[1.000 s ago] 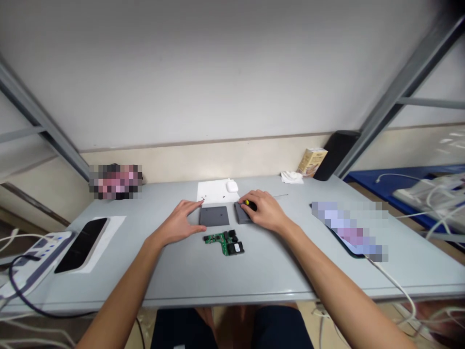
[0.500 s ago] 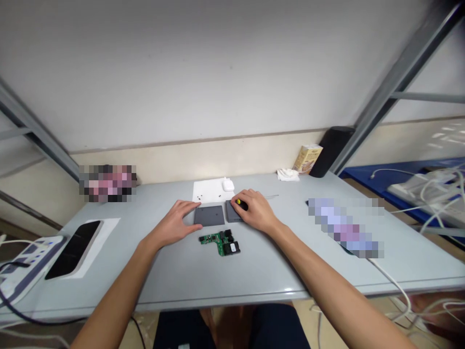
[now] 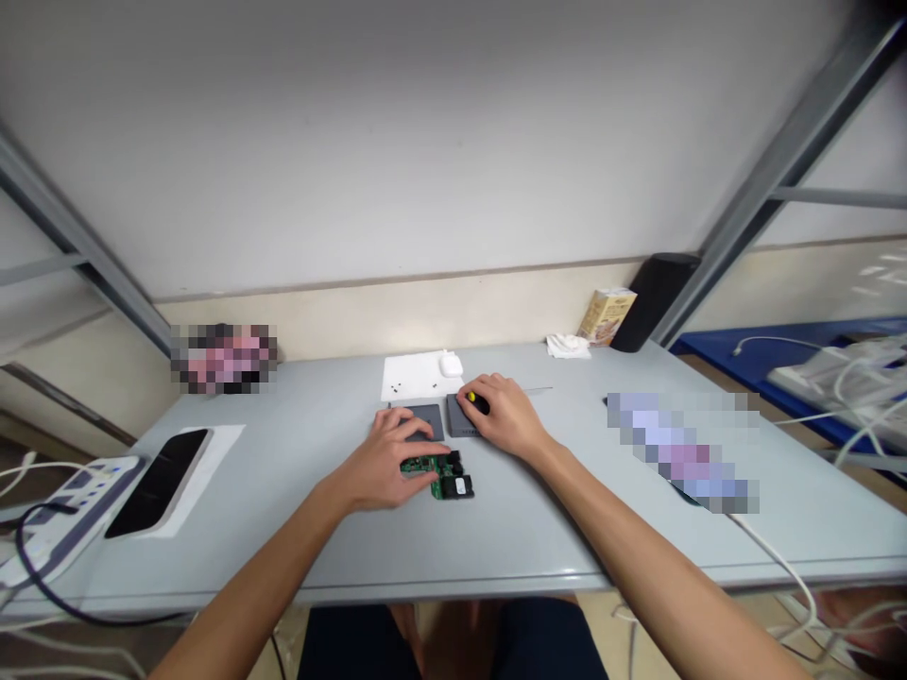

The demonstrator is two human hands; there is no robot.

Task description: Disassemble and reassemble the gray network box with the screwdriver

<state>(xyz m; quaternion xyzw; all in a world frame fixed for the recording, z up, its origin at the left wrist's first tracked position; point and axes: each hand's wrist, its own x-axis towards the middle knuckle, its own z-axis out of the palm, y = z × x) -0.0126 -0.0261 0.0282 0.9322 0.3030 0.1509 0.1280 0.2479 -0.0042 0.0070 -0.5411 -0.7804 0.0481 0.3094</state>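
My left hand (image 3: pixel 386 463) reaches over the left part of a green circuit board (image 3: pixel 446 487) with black connectors. Its fingers are spread, with thumb and forefinger at the board's edges; whether they touch it I cannot tell. Behind those fingers lies a flat dark grey cover plate (image 3: pixel 429 419), partly hidden. My right hand (image 3: pixel 503 411) is closed around a screwdriver with a black and yellow handle (image 3: pixel 473 398), whose thin shaft sticks out to the right. That same hand rests on a dark grey box-shaped case (image 3: pixel 459 418), covering its right side.
White paper (image 3: pixel 411 373) behind the parts carries several tiny dark screws and a white earbud case (image 3: pixel 451 365). A phone (image 3: pixel 160 484) and power strip (image 3: pixel 71 505) lie left. At the back right stand a carton (image 3: pixel 607 316), tissue (image 3: pixel 568 347) and black cylinder (image 3: pixel 653 302).
My left hand has moved right and nearer to me, from beside the cover plate to over the circuit board. My right hand stays on the case with the screwdriver. The view has shifted slightly.
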